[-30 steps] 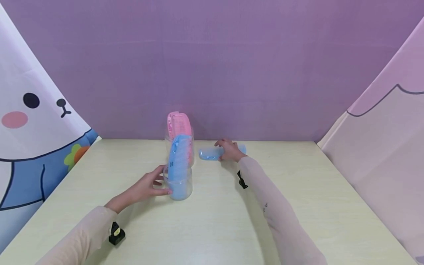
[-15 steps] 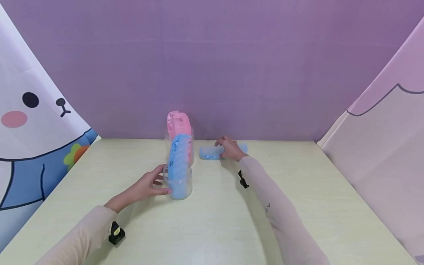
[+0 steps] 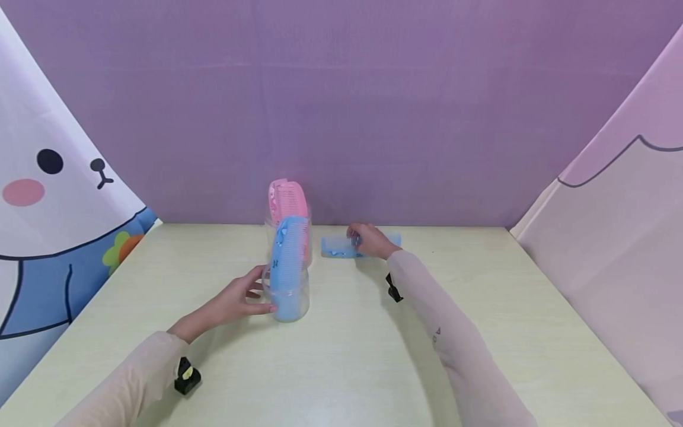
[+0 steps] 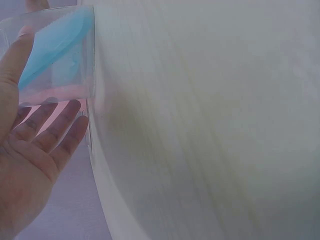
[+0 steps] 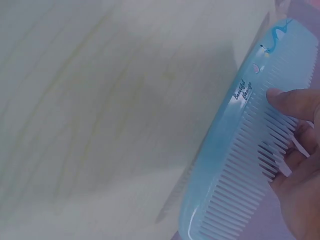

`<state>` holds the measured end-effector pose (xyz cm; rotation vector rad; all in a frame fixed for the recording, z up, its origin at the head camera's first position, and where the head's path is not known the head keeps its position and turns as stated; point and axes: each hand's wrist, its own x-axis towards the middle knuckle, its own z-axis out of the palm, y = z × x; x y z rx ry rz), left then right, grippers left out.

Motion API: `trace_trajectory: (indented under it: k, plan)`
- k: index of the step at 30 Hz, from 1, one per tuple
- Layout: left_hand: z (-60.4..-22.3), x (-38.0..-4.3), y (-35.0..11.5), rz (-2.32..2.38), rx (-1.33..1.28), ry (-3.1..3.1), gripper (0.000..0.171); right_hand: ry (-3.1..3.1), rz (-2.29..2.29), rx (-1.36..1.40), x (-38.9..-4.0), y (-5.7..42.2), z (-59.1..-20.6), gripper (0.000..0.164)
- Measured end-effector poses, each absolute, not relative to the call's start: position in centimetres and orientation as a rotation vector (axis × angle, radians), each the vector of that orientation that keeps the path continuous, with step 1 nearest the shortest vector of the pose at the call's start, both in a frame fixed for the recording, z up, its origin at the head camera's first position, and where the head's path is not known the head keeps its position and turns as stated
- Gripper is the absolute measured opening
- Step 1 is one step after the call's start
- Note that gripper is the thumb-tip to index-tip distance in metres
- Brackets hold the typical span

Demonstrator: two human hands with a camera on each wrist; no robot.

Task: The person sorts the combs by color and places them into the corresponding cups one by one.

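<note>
My left hand (image 3: 235,302) holds a clear plastic cup (image 3: 299,303) on the table, thumb on the near side and fingers round the far side. Upright in that cup leans a blue comb (image 3: 288,255). Directly behind stands a second clear container with pink combs (image 3: 288,198). At the table's back, my right hand (image 3: 373,242) pinches another blue comb (image 3: 335,245). In the right wrist view the thumb lies on the teeth of this comb (image 5: 220,170), with curled fingers behind it. Its spine carries printed lettering and faces the table, teeth tipped up. The hand covers its middle.
The pale wood table (image 3: 341,367) ends at a purple backdrop (image 3: 384,118) just behind the containers and the right-hand comb. A printed cartoon cloth (image 3: 69,207) hangs on the left and a pink one (image 3: 613,237) on the right. Each wrist carries a black device (image 3: 187,376).
The right-hand comb has tipped from lying flatter to teeth-up, and its right end shows slightly farther right. My right fingers have drawn in on it. The left hand and cup look unmoved.
</note>
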<state>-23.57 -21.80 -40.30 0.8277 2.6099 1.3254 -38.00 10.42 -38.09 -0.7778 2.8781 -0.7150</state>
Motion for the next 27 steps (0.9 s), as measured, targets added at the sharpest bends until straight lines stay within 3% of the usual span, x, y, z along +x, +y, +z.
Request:
trace_trajectory:
  k: [12, 27]
  plan:
    - [-40.4, -23.7, -21.8, 1.323, 0.827, 2.613, 0.081, 2.81, -0.802, -0.92, -38.2, 11.1, -37.9, 0.025]
    - [-40.4, -23.7, -21.9, 1.32, 0.832, 2.608, 0.082, 2.72, -1.134, -0.93, -37.7, 11.6, -36.3, 0.032]
